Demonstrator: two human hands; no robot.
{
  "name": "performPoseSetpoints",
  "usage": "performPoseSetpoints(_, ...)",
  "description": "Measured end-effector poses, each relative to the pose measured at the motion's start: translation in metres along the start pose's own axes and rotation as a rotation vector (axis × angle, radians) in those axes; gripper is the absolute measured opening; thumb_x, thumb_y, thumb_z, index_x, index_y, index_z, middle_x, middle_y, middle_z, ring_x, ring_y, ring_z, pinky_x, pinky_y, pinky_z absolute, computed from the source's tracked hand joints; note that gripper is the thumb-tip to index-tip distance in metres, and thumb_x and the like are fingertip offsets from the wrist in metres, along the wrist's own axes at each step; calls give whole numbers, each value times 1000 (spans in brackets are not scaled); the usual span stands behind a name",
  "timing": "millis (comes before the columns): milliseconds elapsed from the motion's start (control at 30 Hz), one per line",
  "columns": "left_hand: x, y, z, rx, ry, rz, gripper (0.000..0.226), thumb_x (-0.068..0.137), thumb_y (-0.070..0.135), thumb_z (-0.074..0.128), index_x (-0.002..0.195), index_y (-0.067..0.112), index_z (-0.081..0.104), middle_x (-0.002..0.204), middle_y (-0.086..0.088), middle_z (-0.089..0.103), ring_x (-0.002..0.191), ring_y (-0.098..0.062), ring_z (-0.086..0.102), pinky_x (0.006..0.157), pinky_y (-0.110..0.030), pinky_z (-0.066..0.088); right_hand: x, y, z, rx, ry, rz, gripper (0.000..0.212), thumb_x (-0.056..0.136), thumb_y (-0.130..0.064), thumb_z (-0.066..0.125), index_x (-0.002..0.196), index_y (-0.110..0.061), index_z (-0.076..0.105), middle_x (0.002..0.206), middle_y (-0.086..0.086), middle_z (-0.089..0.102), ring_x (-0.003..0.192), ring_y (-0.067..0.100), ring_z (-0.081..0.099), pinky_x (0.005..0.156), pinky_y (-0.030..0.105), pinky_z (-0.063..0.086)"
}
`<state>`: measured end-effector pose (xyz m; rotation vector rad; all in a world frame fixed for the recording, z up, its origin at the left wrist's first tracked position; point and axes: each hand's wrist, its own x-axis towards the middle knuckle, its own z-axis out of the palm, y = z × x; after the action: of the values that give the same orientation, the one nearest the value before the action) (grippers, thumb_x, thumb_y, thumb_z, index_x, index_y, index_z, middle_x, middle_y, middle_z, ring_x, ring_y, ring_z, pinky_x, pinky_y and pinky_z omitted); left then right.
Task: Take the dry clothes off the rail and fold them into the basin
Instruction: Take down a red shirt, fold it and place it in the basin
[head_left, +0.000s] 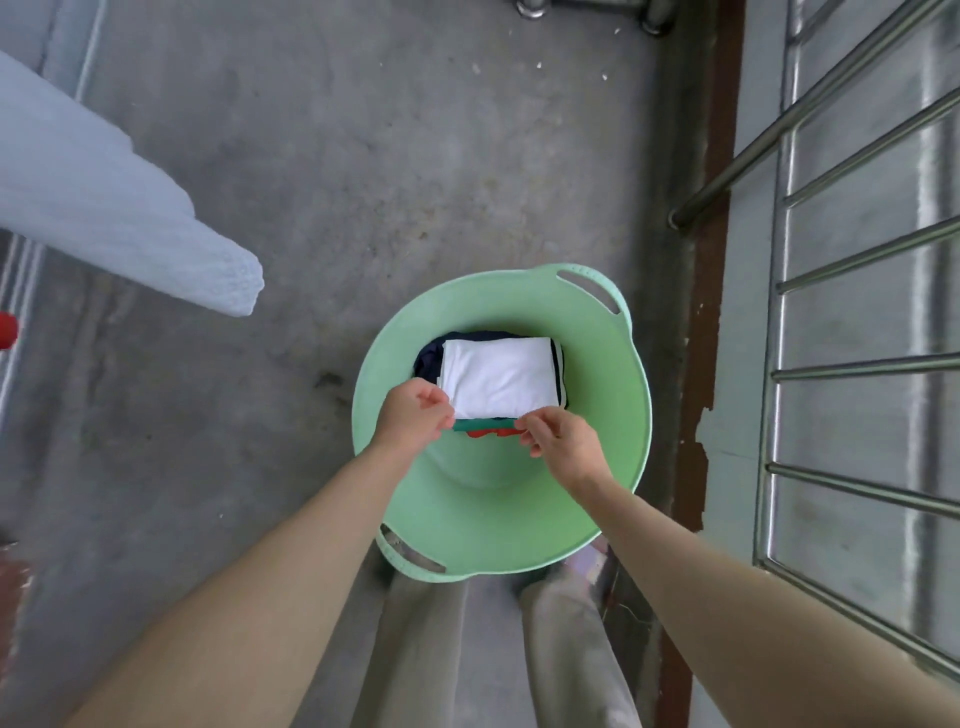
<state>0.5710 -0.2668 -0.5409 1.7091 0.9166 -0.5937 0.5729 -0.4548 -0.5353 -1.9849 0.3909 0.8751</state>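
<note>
A pale green plastic basin (597, 415) with two slot handles stands on the concrete floor in front of my legs. Inside it lies a stack of folded clothes: a white folded garment (501, 376) on top, dark navy cloth (428, 356) beneath it, and green and red cloth (485, 428) showing at the near edge. My left hand (413, 415) is at the white garment's near left corner, its curled fingers pinching it. At the near right edge, my right hand (563, 444) pinches the same garment with its fingertips.
A white knitted cloth (104, 202) hangs in from the left, above the floor. A steel drying rail with several bars (857, 270) fills the right side, beside a wall with a peeling brown strip (711, 312). A red object (8, 330) sits at the left edge.
</note>
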Motion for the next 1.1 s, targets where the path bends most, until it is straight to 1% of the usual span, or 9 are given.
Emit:
performPoseSetpoints(167, -61, 34, -37, -38, 32, 53, 25, 83, -5, 56, 70, 16, 53, 73, -5, 63, 64, -15, 60, 54, -20, 46, -58, -48, -7, 102, 10, -13, 20, 96, -15, 48, 90, -14, 66, 74, -5, 66, 74, 16, 62, 78, 33, 54)
performPoseSetpoints(300, -105, 55, -66, -59, 35, 84, 25, 86, -5, 52, 72, 15, 52, 71, -4, 61, 61, -12, 58, 53, -21, 43, -96, -80, -9, 149, -4, -45, 22, 95, -15, 49, 82, -19, 66, 74, 0, 67, 65, 10, 63, 71, 26, 53)
performPoseSetpoints(400, -149, 76, -97, -33, 35, 136, 22, 86, -4, 53, 74, 14, 53, 71, -4, 61, 62, -14, 57, 58, -24, 42, -132, -114, -14, 211, -26, -60, 25, 94, -16, 49, 78, -20, 67, 71, -1, 65, 65, 23, 64, 72, 38, 54)
performPoseSetpoints(467, -177, 88, -119, 4, 46, 190, 18, 86, -3, 53, 77, 13, 55, 74, -5, 63, 65, -14, 59, 60, -24, 43, -155, -139, -14, 247, -48, -95, 24, 93, -16, 49, 79, -18, 68, 69, -4, 64, 64, 20, 61, 72, 41, 55)
performPoseSetpoints(567, -213, 105, -152, 28, 100, 272, 16, 88, 0, 54, 78, 13, 57, 77, -3, 66, 66, -13, 62, 59, -21, 44, -179, -175, -11, 224, -83, -196, 24, 94, -14, 47, 84, -14, 69, 67, -5, 63, 57, 6, 53, 61, 23, 51)
performPoseSetpoints(700, -262, 122, -195, -14, 225, 348, 22, 88, -1, 53, 73, 16, 57, 70, -1, 66, 64, -15, 62, 53, -16, 41, -211, -228, -3, 211, -190, -340, 26, 96, -11, 45, 82, -13, 66, 70, 0, 62, 60, 10, 52, 52, 10, 40)
performPoseSetpoints(833, -310, 128, -225, -106, 352, 402, 26, 88, -5, 53, 71, 14, 54, 64, 3, 66, 51, -4, 60, 48, -13, 41, -247, -269, -2, 212, -286, -473, 27, 98, -11, 45, 81, -13, 65, 68, 0, 60, 56, 9, 49, 48, 8, 36)
performPoseSetpoints(933, -343, 126, -241, -123, 389, 431, 23, 89, -5, 53, 73, 12, 55, 66, 2, 67, 49, 2, 60, 51, -16, 43, -268, -286, 0, 185, -355, -524, 28, 98, -10, 44, 81, -11, 66, 67, 1, 60, 49, 3, 50, 48, 9, 37)
performPoseSetpoints(1100, -410, 128, -283, -142, 496, 482, 23, 91, -4, 51, 76, 13, 56, 75, -6, 69, 60, -10, 62, 52, -17, 43, -309, -332, 8, 142, -423, -647, 30, 97, -8, 45, 76, -14, 66, 67, 3, 60, 44, 1, 47, 45, 9, 36)
